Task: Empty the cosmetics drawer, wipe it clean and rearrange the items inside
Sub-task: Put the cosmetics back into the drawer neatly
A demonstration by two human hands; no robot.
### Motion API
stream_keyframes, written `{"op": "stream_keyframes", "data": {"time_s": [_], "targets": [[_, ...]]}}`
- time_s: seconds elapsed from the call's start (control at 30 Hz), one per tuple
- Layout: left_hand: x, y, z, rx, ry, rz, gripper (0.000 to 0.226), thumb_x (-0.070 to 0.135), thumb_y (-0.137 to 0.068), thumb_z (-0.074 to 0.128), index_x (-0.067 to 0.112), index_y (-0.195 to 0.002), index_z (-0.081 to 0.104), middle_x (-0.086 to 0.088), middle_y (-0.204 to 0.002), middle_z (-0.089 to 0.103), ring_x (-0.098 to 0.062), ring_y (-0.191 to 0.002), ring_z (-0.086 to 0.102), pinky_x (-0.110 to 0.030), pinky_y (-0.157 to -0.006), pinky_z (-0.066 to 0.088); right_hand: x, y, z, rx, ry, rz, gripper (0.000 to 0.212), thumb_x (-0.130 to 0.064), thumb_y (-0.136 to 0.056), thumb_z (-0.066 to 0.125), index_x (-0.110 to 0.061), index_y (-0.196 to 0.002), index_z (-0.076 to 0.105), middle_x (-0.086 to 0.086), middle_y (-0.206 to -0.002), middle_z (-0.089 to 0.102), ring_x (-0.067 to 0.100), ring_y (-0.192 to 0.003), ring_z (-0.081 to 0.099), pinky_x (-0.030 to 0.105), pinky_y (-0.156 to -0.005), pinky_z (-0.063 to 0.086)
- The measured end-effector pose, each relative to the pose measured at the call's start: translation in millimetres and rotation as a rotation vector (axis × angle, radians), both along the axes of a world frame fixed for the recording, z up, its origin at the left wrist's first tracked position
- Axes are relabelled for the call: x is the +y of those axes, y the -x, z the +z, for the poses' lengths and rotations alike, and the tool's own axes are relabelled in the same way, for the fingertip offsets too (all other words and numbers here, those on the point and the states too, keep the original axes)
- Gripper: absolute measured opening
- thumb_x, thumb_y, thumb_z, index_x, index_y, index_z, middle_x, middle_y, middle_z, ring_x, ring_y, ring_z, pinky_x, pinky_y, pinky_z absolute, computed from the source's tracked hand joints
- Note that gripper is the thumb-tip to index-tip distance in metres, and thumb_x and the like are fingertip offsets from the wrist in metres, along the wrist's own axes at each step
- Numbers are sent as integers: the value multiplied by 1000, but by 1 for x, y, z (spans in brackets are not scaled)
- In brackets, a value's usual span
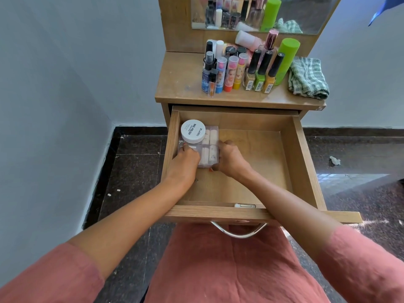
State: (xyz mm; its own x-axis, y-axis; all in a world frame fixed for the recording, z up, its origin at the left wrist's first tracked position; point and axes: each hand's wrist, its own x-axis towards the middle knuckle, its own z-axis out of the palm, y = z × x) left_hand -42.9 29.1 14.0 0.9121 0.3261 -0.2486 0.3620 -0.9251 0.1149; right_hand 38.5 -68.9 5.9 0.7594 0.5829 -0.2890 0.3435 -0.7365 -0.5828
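The wooden drawer (303, 162) is pulled out, its floor mostly bare. At its left side lies a clear plastic box (210, 145) with pale nail pieces in compartments. A white-lidded jar (193, 131) marked "nail polish" stands on the box's far left part. My left hand (185, 160) grips the box's near left side and my right hand (229, 159) grips its right side. On the tabletop (179, 84) above stand several cosmetics bottles (229, 71), nail polishes (261, 73) and a green can (286, 60).
A folded green checked cloth (308, 78) lies at the tabletop's right end. A mirror (295, 14) stands behind the bottles. A metal handle (239, 234) hangs under the drawer front, above my pink-clad lap. Dark stone floor lies on both sides, with a paper scrap (334, 160) at right.
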Motion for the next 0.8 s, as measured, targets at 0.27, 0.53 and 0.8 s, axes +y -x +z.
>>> {"op": "stream_keyframes", "data": {"time_s": [0.27,0.53,0.8], "targets": [[2,0,-1,-103,118,74,34,-7,-92,39,-5,-125,44,-19,-123,50,-28,-109,54,-30,-88,44,0,-8,4,-21,70,30,64,-20,-69,79,-4,-123,49,17,-126,44,31,-116,46,33,-95,41],[5,-4,12,-273,-2,19,31,-4,-92,41,-1,-121,50,-17,-125,51,-28,-109,53,-27,-78,43,23,-18,21,68,-187,-181,46,-1,-83,63,-4,-127,51,13,-123,59,22,-111,57,25,-86,45],[34,-21,19,-270,-300,-115,30,3,-54,83,0,-81,71,-13,-79,71,-25,-71,65,-26,-55,51,43,-13,20,183,-381,-259,29,9,-80,57,4,-109,59,-4,-72,59,-2,-57,48,0,-47,41]]}}
